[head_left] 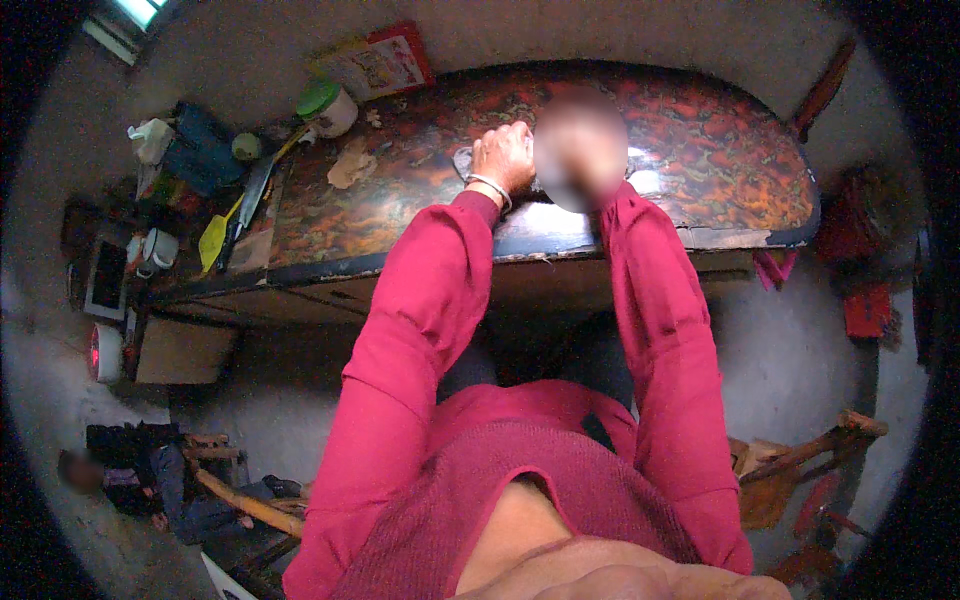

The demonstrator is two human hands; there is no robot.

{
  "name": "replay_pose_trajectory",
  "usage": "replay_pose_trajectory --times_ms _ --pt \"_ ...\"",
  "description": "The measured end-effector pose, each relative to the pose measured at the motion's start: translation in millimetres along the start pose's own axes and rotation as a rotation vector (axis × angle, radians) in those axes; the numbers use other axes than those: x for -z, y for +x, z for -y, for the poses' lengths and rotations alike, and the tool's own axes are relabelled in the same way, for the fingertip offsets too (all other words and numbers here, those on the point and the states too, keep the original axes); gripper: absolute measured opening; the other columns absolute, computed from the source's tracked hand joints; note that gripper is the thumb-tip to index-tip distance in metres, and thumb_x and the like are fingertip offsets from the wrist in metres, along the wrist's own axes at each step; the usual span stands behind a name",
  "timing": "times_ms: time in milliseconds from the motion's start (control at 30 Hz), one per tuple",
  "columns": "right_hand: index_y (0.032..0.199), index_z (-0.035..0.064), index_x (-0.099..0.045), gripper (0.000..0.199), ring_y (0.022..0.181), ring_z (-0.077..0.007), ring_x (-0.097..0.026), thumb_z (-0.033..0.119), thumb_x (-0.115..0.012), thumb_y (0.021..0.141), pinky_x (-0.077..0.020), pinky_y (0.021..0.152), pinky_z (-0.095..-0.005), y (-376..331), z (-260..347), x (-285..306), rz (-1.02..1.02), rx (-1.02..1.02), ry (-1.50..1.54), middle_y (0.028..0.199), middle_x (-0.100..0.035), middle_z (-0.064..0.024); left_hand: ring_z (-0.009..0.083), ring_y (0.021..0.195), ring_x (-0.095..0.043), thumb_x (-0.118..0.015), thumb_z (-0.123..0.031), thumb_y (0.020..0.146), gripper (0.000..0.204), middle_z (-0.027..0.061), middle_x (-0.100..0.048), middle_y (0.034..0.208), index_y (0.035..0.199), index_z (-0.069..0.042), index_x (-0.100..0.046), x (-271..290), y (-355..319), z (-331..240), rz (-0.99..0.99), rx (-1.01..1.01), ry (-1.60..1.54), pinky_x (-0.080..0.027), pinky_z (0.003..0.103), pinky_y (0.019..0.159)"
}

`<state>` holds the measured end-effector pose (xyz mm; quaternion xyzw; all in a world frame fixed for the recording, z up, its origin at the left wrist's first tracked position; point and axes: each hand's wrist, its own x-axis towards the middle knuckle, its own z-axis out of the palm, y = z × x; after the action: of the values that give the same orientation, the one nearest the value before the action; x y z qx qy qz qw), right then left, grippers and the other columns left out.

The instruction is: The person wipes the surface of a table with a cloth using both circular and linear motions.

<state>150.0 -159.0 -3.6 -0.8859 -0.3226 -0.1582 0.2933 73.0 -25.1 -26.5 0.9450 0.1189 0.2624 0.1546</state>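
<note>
Both my arms, in red sleeves, reach forward onto a dark table [400, 215] with a mottled red and brown top. My left hand [503, 158], with a pale bangle at the wrist, rests on the tabletop with its fingers curled down. A crumpled grey piece that looks like cloth [463, 162] pokes out beside that hand; the rest is hidden under it. My right hand [592, 165] is just to the right, close to the left one. A round blur covers it, so its fingers and anything in them cannot be made out.
At the table's left stand a green-lidded white tub [330, 108], a yellow fly swatter [214, 240] and a white mug [158, 250]. A red-edged picture board [385, 65] leans on the wall behind. Wooden chairs [800, 460] stand lower right and left; a person [180, 490] sits lower left.
</note>
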Motion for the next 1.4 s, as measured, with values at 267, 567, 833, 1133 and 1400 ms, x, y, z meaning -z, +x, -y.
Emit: replay_pose_trajectory --times_ms 267,567,833,1133,1400 --pt "0.075 0.0089 -0.066 0.03 0.079 -0.0375 -0.064 0.032 -0.049 0.083 -0.0475 0.075 -0.0488 -39.5 2.5 11.7 -0.05 0.117 0.111 0.08 -0.067 -0.0189 0.0372 0.08 -0.061 -0.05 -0.029 0.081 0.024 0.0172 -0.064 0.083 0.083 -0.007 -0.06 27.2 -43.8 -25.5 -0.029 -0.08 -0.052 -0.047 0.049 0.072" --pt "0.073 0.0094 -0.063 0.027 0.077 -0.0345 -0.064 0.03 -0.05 0.083 -0.0479 0.069 -0.048 -68.7 15.2 28.1 -0.003 0.17 0.011 0.079 -0.067 -0.0165 0.0339 0.085 -0.059 -0.051 -0.03 0.08 0.024 0.0127 -0.064 0.088 0.087 -0.009 -0.059 10.6 -74.0 -12.6 -0.036 -0.172 -0.028 -0.046 0.048 0.074" --pt "0.077 0.0082 -0.067 0.028 0.078 -0.039 -0.063 0.031 -0.05 0.082 -0.0498 0.074 -0.0488 -52.5 17.8 28.1 0.077 0.113 0.03 0.08 -0.065 -0.0203 0.0379 0.081 -0.059 -0.049 -0.027 0.082 0.022 0.0165 -0.062 0.083 0.085 -0.007 -0.057 32.4 -66.2 -26.6 -0.052 -0.119 -0.074 -0.047 0.049 0.073" --pt "0.084 0.0099 -0.07 0.032 0.084 -0.0383 -0.064 0.033 -0.049 0.081 -0.05 0.079 -0.0468 -13.0 6.5 12.3 0.085 0.016 0.017 0.086 -0.067 -0.02 0.0367 0.083 -0.062 -0.05 -0.028 0.081 0.024 0.017 -0.065 0.086 0.085 -0.007 -0.06 18.8 -25.9 -17.3 -0.018 -0.04 -0.025 -0.049 0.049 0.075" --pt "0.08 0.0108 -0.069 0.031 0.085 -0.0364 -0.065 0.034 -0.048 0.082 -0.0493 0.078 -0.0466 -11.1 7.2 4.2 0.01 0.011 -0.02 0.088 -0.067 -0.0186 0.0371 0.083 -0.062 -0.051 -0.03 0.079 0.026 0.0186 -0.065 0.086 0.086 -0.007 -0.062 13.4 -17.2 -9.8 -0.013 0.003 -0.015 -0.049 0.048 0.076"
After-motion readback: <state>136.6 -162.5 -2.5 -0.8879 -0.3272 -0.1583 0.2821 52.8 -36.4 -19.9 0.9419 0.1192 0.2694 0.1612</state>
